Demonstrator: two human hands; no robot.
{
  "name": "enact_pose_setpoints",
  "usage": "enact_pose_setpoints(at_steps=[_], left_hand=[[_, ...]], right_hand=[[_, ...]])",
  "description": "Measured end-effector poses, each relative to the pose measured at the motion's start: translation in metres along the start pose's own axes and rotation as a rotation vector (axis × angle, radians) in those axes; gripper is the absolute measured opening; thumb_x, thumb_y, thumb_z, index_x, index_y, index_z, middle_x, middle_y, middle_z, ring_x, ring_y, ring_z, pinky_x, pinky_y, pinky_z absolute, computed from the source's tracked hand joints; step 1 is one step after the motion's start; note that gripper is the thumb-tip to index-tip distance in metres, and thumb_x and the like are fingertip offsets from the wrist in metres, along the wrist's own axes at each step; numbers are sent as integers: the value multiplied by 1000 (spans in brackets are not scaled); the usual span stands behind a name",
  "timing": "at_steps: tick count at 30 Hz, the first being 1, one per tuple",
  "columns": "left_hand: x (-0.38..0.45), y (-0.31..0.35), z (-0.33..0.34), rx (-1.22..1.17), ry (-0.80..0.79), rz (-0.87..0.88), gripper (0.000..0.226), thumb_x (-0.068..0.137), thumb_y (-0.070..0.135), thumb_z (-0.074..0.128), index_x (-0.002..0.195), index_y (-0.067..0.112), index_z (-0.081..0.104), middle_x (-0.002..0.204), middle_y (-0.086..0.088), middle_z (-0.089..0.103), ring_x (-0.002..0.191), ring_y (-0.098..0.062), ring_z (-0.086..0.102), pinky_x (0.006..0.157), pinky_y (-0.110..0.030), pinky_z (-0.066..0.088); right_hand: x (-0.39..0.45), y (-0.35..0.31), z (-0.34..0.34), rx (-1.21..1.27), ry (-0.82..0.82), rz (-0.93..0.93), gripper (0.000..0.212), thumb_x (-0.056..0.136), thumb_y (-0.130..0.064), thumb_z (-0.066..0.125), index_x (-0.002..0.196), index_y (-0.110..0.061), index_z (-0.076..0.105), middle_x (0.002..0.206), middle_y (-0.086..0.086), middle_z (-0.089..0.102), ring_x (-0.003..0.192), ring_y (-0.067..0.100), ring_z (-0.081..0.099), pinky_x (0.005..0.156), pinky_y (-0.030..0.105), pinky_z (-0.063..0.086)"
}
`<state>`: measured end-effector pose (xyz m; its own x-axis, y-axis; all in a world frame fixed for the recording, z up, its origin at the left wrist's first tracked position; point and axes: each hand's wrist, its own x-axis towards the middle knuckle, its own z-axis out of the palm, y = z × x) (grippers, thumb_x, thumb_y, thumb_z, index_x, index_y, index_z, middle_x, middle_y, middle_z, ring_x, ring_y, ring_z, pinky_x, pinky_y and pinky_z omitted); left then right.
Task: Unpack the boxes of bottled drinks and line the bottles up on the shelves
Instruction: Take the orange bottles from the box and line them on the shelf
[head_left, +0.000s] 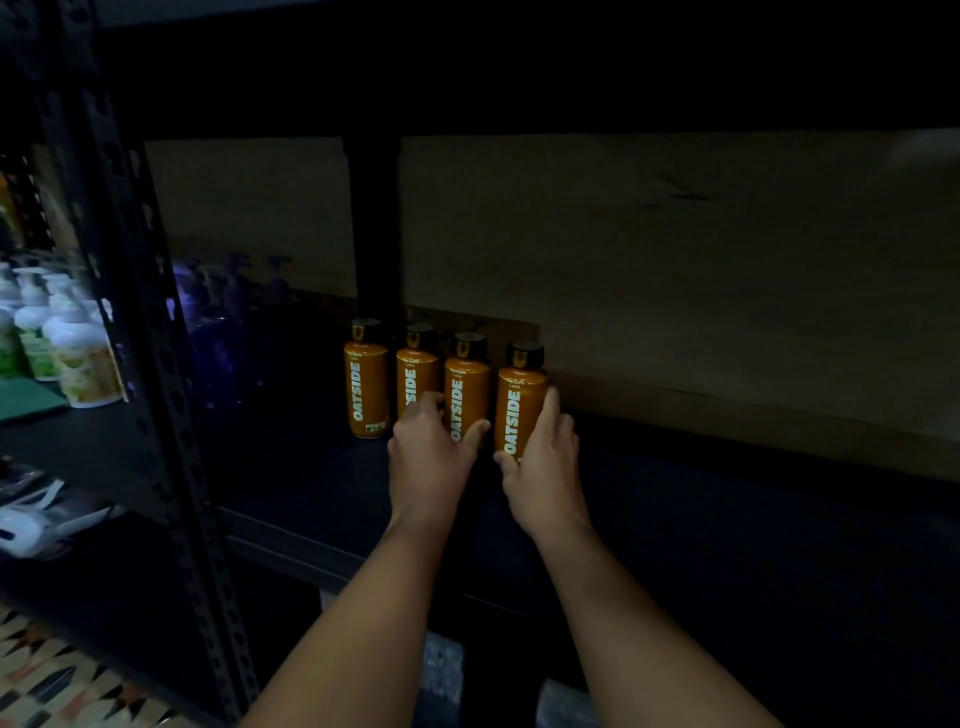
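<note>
Several orange bottles with black caps stand in a row on the dark shelf (727, 519). The leftmost bottle (366, 379) stands free. My left hand (428, 457) reaches between the second bottle (415, 371) and the third bottle (466, 384), its fingers curled around the lower part of the third. My right hand (545, 467) grips the rightmost bottle (519, 400) near its base, thumb in front and fingers round its right side. All bottles are upright and close together.
A black perforated shelf post (156, 364) rises at the left. Beyond it stand white pump bottles (67, 343) and dim purple ones (228, 291). A brown back panel (675, 260) closes the shelf. Patterned floor tiles (47, 675) show lower left.
</note>
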<state>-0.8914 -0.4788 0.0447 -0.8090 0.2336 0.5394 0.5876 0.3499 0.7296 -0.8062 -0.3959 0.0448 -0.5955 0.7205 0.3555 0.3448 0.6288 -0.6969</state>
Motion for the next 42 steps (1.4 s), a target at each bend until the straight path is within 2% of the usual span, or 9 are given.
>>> enact_pose_setpoints(at_steps=[16, 26, 33, 36, 39, 41, 42], left_hand=[[2, -7, 2, -16, 1, 3, 65, 73, 27, 91, 129, 16, 59, 125, -3, 65, 114, -16, 64, 93, -34, 57], [1, -6, 2, -29, -7, -3, 64, 73, 28, 91, 127, 16, 59, 124, -2, 65, 114, -16, 64, 90, -29, 54], [-1, -6, 0, 92, 32, 18, 73, 71, 46, 89, 128, 19, 53, 126, -1, 54, 115, -19, 57, 90, -39, 57], [-6, 0, -7, 45, 75, 24, 63, 77, 49, 84, 123, 22, 50, 113, 3, 52, 102, -13, 56, 81, -34, 55], [-18, 5, -18, -74, 69, 86, 38, 86, 38, 78, 111, 23, 54, 88, 7, 56, 77, -7, 57, 69, -25, 53], [-30, 8, -26, -150, 40, 141, 25, 89, 30, 77, 101, 22, 57, 72, 5, 58, 65, -8, 58, 61, -17, 48], [-39, 11, -31, -194, 33, 141, 22, 89, 28, 77, 96, 21, 58, 68, 4, 58, 62, -9, 58, 59, -14, 46]], right_hand=[[3, -4, 1, -63, 2, 43, 102, 93, -22, 70, 159, -25, -9, 157, 5, 23, 144, 24, 29, 112, 42, 38], [2, -3, 0, -33, -6, 31, 102, 93, -21, 69, 159, -24, -8, 157, 5, 23, 144, 24, 29, 113, 43, 37], [-4, -3, -6, 60, -43, 72, 109, 91, -20, 73, 159, -26, -12, 162, 3, 16, 147, 25, 28, 114, 43, 36], [-15, 1, -17, 104, -43, 120, 111, 91, -14, 73, 159, -25, -14, 162, 4, 16, 147, 24, 29, 114, 38, 35], [-36, 8, -33, 165, -50, 155, 112, 89, -11, 75, 160, -27, -10, 160, 5, 24, 142, 22, 39, 113, 36, 41], [-56, 13, -47, 195, -44, 149, 108, 88, -13, 76, 161, -28, -3, 152, 3, 33, 131, 17, 49, 107, 32, 47], [-68, 14, -56, 202, -44, 137, 105, 89, -15, 76, 161, -27, 1, 145, 1, 39, 121, 12, 53, 100, 24, 50]])
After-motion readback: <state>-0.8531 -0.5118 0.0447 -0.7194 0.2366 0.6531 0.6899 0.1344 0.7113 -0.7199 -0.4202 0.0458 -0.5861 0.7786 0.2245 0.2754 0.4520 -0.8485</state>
